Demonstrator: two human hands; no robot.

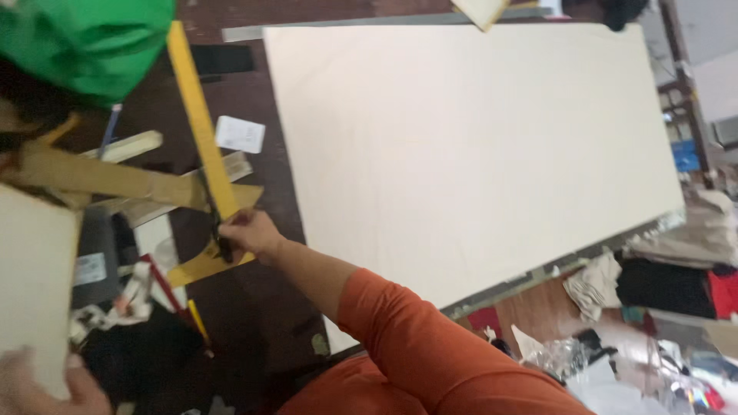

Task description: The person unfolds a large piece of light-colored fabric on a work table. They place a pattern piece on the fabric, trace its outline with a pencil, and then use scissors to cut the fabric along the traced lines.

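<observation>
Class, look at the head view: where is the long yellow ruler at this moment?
The yellow ruler lies on the dark table, left of the large cream sheet, its lower end at the right hand.

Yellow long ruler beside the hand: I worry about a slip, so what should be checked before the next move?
1. Right hand grip on the dark tool: ok, fingers closed.
2. Long yellow ruler lying flat on the dark wooden table: ok.
3. Large pale sheet lying flat: ok.
4. Left hand holding the pale board: ok, at its lower edge.
5. Tool's tip position: cannot tell, blurred.
6. Small white paper slip beside the ruler: not ok, close by.
</observation>
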